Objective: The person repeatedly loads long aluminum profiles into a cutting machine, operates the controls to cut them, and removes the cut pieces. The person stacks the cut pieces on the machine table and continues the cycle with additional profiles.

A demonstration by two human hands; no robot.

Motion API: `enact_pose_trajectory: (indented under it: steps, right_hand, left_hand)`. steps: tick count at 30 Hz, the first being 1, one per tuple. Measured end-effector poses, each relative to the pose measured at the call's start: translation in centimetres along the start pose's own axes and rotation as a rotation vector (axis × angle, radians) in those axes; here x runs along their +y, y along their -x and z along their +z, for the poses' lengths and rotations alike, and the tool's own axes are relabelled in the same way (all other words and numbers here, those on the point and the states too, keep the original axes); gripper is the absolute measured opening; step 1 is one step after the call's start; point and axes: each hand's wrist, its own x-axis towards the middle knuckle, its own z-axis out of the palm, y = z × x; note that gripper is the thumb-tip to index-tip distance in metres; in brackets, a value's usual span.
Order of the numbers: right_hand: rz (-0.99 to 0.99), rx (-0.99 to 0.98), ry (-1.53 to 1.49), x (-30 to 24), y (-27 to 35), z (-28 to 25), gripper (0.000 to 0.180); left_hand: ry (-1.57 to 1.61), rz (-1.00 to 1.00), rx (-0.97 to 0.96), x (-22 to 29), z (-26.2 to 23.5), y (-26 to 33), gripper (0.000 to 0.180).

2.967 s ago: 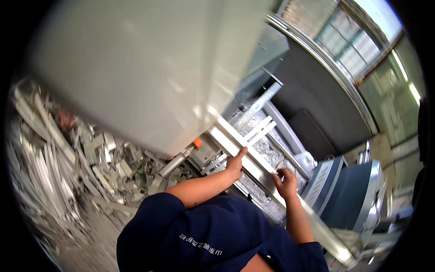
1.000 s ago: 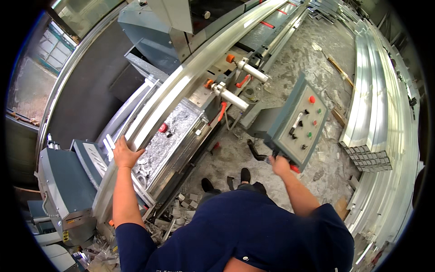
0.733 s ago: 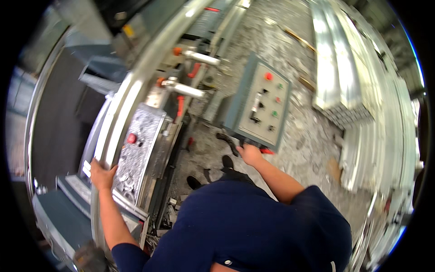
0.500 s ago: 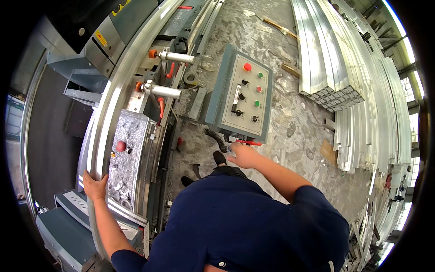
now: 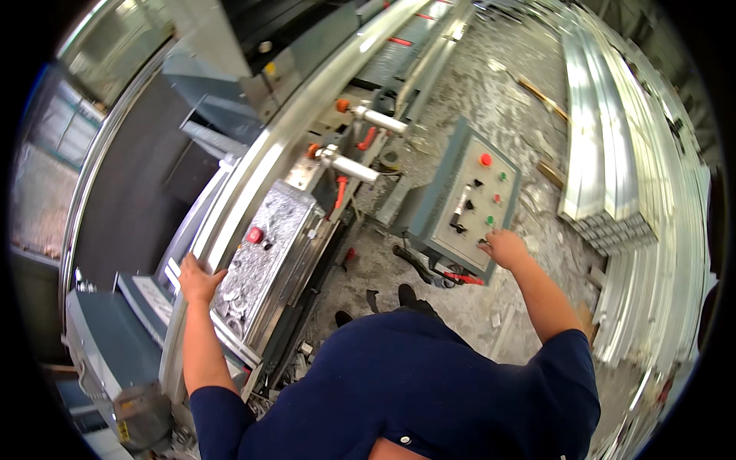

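Head view of a person at a cutting machine in a metal workshop. The left hand [image 5: 201,277] lies flat, fingers spread and pressed down, on a long aluminium profile [image 5: 295,130] that runs along the machine bed from lower left to upper right, passing beside a chip-covered guard plate [image 5: 268,264] bearing a red push button [image 5: 254,234]. The right hand [image 5: 504,247] reaches to the lower edge of a grey-green control box [image 5: 460,203] standing apart on the littered floor [image 5: 491,100]; its fingers are curled against the panel face near the green buttons, though which control, if any, they press cannot be told. Two cylindrical clamps with orange ends [image 5: 349,165] stand just beside the profile. Stacked profiles [image 5: 606,176] lie well apart at right. Judged from its length and thin walls, the profile is light for its size but stiff, liable to sway and tip at the free ends if lifted at one point; its smooth, bright surface, dusted with swarf, is probably slippery and easily scratched, and cut ends may be sharp. A hold from above with an open palm steadies it; carrying calls for two well-separated grips on the side walls.
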Motion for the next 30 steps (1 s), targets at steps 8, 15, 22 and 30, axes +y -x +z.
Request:
enact_pose_trajectory:
  steps: [8, 15, 22, 30]
  right_hand:
    - [0.363, -0.11, -0.174, -1.7, -1.2, 1.7, 0.05]
    - [0.335, -0.128, -0.211, -1.4, -1.8, 1.9, 0.05]
    - [0.28, -0.162, -0.225, -0.8, -2.6, 2.4, 0.051]
    - [0.296, -0.216, -0.246, -0.3, -3.1, 2.4, 0.053]
  left_hand:
    - [-0.027, -0.008, 0.026, -1.0, 0.5, 0.0, 0.102]
    - [-0.038, -0.053, -0.054, -0.1, -0.3, -0.4, 0.092]
    - [-0.076, -0.064, -0.073, 0.0, -0.1, -0.9, 0.087]
    - [0.014, -0.058, -0.049, -2.0, 1.3, -2.2, 0.06]
